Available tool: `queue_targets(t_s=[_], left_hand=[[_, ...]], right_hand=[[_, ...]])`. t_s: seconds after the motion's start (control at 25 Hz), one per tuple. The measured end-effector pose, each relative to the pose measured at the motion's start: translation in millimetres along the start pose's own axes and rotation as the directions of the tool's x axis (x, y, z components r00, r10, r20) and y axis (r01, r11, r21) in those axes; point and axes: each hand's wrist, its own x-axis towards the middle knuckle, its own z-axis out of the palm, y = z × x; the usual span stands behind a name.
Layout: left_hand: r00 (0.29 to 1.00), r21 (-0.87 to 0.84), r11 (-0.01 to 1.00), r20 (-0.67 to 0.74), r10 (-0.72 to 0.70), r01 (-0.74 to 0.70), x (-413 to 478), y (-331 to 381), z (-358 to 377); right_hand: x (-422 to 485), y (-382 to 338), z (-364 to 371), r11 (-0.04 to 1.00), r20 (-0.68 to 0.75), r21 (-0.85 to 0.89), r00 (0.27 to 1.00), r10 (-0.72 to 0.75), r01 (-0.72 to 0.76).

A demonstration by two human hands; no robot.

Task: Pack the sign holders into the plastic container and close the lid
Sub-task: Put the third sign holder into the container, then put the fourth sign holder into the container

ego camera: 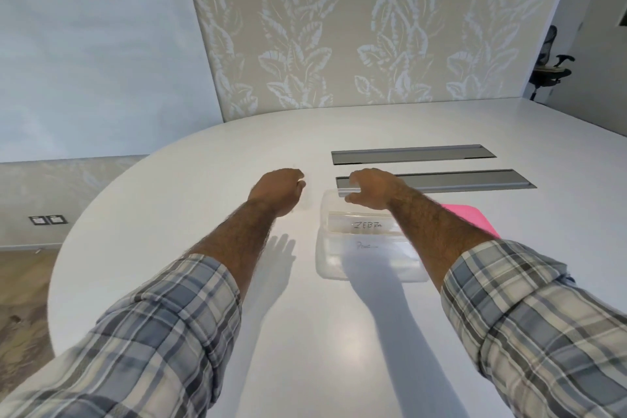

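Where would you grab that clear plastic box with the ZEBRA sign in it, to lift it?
I'd take the clear box by its left and right rims, hands coming from above and outside. It lies flat and open with low walls, and the sign holders fill the middle. The right hand curls at its far rim.

You have one white table and one clear container. In it you can count two sign holders: the ZEBRA sign holder and a second sign holder. There is one pink lid, two grey slots, a far slot and a near slot, two wall sockets and one chair.
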Motion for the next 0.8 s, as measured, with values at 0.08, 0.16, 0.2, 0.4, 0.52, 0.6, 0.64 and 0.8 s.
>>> queue_targets(t_s=[0.08,0.16,0.2,0.4,0.52,0.6,0.64,0.8], left_hand=[[0.996,-0.001,0.997,0.034,-0.081,0.081,-18.2,-21.1,-4.0],[0.989,0.000,0.990,0.048,-0.143,0.143,-38.7,-38.1,-6.5],[0.982,-0.010,0.984,0.066,-0.177,0.178,-50.7,-46.1,-6.8],[0.928,-0.047,0.939,0.180,-0.326,0.339,-95.9,-81.4,-6.7],[0.924,-0.047,0.946,0.233,-0.303,0.322,-113.4,-101.6,-3.1],[0.930,-0.032,0.957,0.251,-0.270,0.287,-119.5,-113.7,-4.0],[0.933,-0.016,0.966,0.265,-0.243,0.257,-121.1,-117.9,-5.6],[0.941,0.082,0.995,0.329,-0.082,0.059,-119.5,-123.5,-10.5]], right_hand=[[1.0,-23.8,3.1,0.999,-0.015,-0.011,0.999,-0.044,0.044],[2.0,-46.1,7.3,0.993,-0.015,-0.052,0.994,-0.110,0.109],[1.6,-57.2,10.2,0.987,-0.008,-0.079,0.990,-0.144,0.143],[5.9,-103.1,20.1,0.966,-0.002,-0.110,0.972,-0.234,0.232],[5.0,-128.8,31.2,0.965,0.017,-0.079,0.968,-0.248,0.249],[2.0,-144.7,39.6,0.969,0.047,-0.067,0.971,-0.236,0.239],[0.1,-152.2,42.6,0.971,0.072,-0.071,0.972,-0.224,0.229],[-12.9,-181.0,52.1,0.989,0.145,-0.069,0.983,-0.116,0.127]])
